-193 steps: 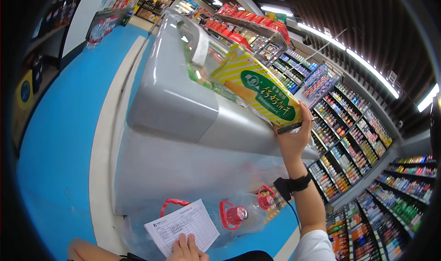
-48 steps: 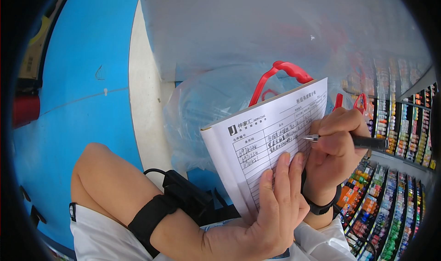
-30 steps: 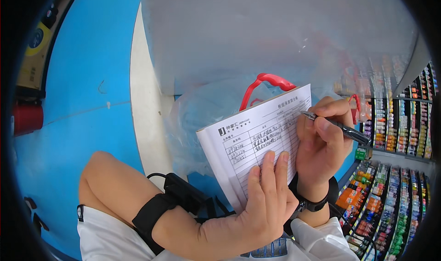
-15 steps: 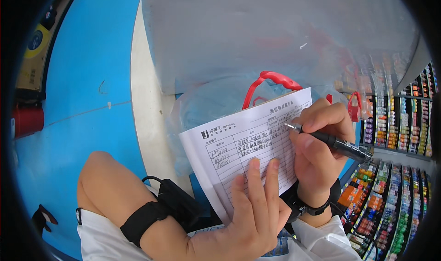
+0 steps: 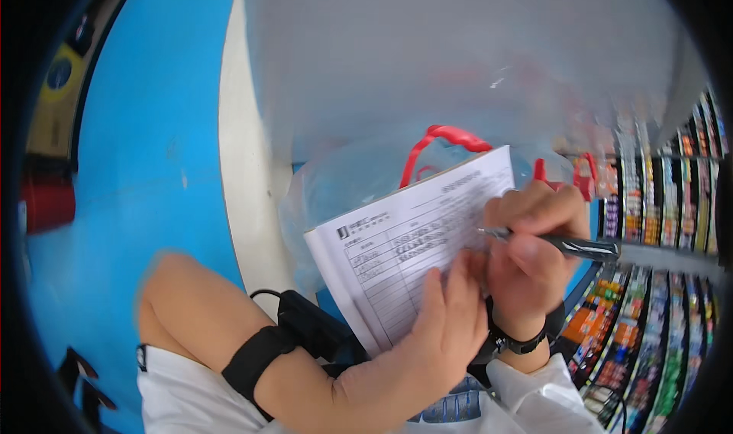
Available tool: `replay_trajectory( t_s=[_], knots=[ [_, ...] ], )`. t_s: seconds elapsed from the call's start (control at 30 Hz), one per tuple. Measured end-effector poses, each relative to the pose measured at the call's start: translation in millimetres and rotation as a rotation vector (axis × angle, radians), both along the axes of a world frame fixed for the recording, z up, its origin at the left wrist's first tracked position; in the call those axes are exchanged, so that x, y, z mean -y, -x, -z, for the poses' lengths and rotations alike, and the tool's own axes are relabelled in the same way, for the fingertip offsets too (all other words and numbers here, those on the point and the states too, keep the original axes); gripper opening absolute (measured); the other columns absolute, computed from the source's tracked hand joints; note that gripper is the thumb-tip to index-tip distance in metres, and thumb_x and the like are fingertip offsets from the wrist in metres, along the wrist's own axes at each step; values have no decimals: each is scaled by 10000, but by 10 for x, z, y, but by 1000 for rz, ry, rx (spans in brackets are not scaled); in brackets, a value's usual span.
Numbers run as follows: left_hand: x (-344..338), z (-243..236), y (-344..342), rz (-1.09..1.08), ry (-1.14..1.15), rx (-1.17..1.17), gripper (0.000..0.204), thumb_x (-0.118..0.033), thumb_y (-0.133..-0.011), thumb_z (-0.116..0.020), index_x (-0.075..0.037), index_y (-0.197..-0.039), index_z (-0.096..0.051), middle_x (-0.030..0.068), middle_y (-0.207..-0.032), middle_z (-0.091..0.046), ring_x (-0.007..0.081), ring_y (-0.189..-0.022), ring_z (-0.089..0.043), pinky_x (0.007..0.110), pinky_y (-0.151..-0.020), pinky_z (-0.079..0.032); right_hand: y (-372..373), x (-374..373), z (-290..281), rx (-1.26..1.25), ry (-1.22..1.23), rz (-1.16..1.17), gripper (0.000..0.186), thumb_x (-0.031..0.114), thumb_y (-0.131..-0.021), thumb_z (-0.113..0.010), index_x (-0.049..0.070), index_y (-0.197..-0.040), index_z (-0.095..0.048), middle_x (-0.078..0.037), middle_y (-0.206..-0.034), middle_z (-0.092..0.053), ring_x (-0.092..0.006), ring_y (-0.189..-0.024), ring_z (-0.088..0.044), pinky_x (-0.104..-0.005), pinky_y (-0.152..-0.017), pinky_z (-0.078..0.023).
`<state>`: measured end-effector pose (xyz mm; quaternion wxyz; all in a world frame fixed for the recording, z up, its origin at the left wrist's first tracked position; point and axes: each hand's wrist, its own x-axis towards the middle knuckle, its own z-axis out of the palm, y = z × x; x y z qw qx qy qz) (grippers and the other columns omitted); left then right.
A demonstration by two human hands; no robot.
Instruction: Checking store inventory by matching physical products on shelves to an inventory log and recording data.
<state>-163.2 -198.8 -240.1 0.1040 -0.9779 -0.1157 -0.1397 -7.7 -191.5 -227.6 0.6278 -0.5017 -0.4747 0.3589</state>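
Near centre I see a form pad, logo at its ten o'clock, handwriting blurred unreadable, left hand outstretched on it, right hand pinching a pen, hiding its three-o'clock edge.

Floor: blue, pale strip running lengthwise. Clear jug with red handle at strip's right edge; base hidden. Dark shelf along floor's left edge, tan carton on it. Off floor's right edge, shelves packed with rows of colourful goods. Support under pad of forms hidden.
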Motion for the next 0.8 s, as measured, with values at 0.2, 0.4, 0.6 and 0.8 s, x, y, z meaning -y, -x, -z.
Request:
replay_trajectory(
  t_s=[0.2,0.4,0.6,0.8],
  knots=[
    [188,145,35,-107,109,-29,446,-212,-923,-451,20,-1293,-537,278,-1381,-512,398,-1319,-467,474,-1051,-396,-284,237,-1185,347,-611,-280,222,226,-1013,-468,63,-886,-547,-118,-786,-677,-219,-618,-618,-327,-692,-484],
    [216,106,-3,-108,126,-1,454,-166,-917,-460,44,-1314,-524,284,-1396,-496,409,-1320,-465,471,-1096,-369,-860,-728,-2134,1133,-745,142,479,254,-936,-633,2,-1316,-487,-173,-1286,-591,-239,-1203,-555,-351,-1061,-390],
    [33,90,-88,23,27,40,423,-199,-910,-506,56,-1240,-579,297,-1315,-563,405,-1257,-535,438,-1029,-436,-1604,-1530,-2597,1573,-227,-47,650,269,-823,-786,-2,-1314,-455,-140,-1231,-602,-194,-1125,-576,-296,-1020,-409],
    [0,274,-157,38,-28,67,434,-210,-899,-533,62,-1234,-577,297,-1321,-559,407,-1273,-518,435,-1048,-417,-1871,-1883,-2647,1420,84,-57,653,314,-734,-858,98,-1212,-470,-72,-1095,-599,-166,-1021,-558,-279,-915,-436]
  ],
)
